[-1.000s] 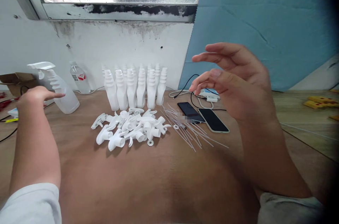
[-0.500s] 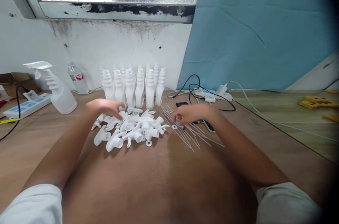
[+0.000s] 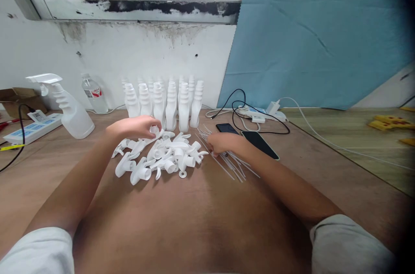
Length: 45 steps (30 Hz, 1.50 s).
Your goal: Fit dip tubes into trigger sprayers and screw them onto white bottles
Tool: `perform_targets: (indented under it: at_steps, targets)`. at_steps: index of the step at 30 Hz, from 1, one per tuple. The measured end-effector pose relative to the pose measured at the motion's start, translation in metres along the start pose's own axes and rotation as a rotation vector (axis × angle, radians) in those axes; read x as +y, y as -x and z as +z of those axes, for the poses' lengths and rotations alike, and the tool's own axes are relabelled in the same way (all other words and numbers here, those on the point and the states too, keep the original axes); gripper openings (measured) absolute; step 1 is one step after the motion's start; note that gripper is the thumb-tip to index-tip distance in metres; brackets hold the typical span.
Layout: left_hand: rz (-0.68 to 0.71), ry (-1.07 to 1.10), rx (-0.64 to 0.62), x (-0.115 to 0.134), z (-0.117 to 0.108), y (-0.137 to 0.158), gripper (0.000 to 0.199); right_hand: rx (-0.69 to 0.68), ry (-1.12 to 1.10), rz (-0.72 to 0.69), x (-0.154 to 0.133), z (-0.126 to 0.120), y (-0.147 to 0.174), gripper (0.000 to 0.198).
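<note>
My left hand (image 3: 136,127) is at the back of a heap of white spray-head parts (image 3: 175,153), fingers closed on one white spray-head part (image 3: 155,129). To the right, my right hand (image 3: 223,142) reaches down with curled fingers into a loose bundle of thin white tubes (image 3: 238,168). Its fingertips are partly hidden, so what they pinch does not show clearly. A flat white ring (image 3: 183,174) lies at the heap's front edge. Behind the heap stand rows of white spray bottles (image 3: 171,107) without heads.
On the left are an assembled spray bottle (image 3: 76,114), a water bottle (image 3: 95,94), a power strip (image 3: 34,129) and a cardboard box (image 3: 22,100). Two phones, one dark (image 3: 261,144), lie beyond my right hand near black cables (image 3: 275,132). Yellow pieces (image 3: 391,122) sit far right.
My left hand has moved slightly right and closed on a white part. My right hand has shifted left and lower over the tubes, covering a small ring and revealing more of the phones.
</note>
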<state>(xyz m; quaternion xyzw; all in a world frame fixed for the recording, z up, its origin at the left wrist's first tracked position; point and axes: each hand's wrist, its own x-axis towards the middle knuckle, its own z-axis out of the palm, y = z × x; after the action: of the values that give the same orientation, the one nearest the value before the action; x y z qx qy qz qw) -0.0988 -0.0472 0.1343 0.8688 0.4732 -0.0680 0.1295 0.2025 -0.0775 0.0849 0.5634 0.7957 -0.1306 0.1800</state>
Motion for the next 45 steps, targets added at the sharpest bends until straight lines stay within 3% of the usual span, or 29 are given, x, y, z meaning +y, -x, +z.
perform_targets:
  at_steps: [6, 11, 13, 15, 18, 21, 23, 26, 31, 34, 38, 45]
  targets:
    - [0.297, 0.428, 0.189, 0.039, -0.009, 0.021, 0.032, -0.063, -0.092, -0.107, 0.016, -0.004, -0.007, 0.020]
    - [0.303, 0.854, 0.214, 0.066, 0.031, 0.034, 0.038, -0.061, -0.239, -0.261, 0.024, -0.015, 0.004, 0.017]
    - [0.301, 0.940, 0.251, 0.078, 0.058, 0.042, 0.038, 0.054, -0.327, -0.308, 0.019, -0.019, 0.014, 0.024]
    - [0.292, 0.963, 0.272, 0.089, 0.086, 0.049, 0.038, 0.259, -0.487, -0.376, 0.006, -0.018, 0.028, 0.030]
    - [0.286, 0.982, 0.286, 0.099, 0.116, 0.057, 0.035, 0.532, -0.685, -0.567, -0.020, 0.001, 0.049, 0.025]
    - [0.296, 1.047, 0.292, 0.101, 0.132, 0.060, 0.031, 0.746, -0.569, -0.831, -0.043, 0.037, 0.066, 0.018]
    - [0.315, 1.079, 0.285, 0.101, 0.138, 0.060, 0.031, 0.927, -0.422, -0.905, -0.052, 0.060, 0.070, 0.017]
    - [0.375, 1.067, 0.264, 0.099, 0.147, 0.059, 0.036, 1.098, -0.241, -0.947, -0.057, 0.082, 0.069, 0.015]
    - [0.436, 0.958, 0.265, 0.097, 0.155, 0.059, 0.044, 1.129, -0.076, -1.066, -0.052, 0.093, 0.062, 0.032]
    - [0.443, 0.912, 0.298, 0.095, 0.156, 0.059, 0.043, 1.117, -0.157, -1.056, -0.049, 0.101, 0.056, 0.040]
    - [0.470, 0.849, 0.352, 0.093, 0.158, 0.057, 0.036, 1.107, -0.313, -1.065, -0.049, 0.112, 0.047, 0.030]
    - [0.742, 0.558, 0.483, 0.090, 0.153, 0.053, 0.023, 1.107, -0.309, -1.111, -0.055, 0.112, 0.040, 0.025]
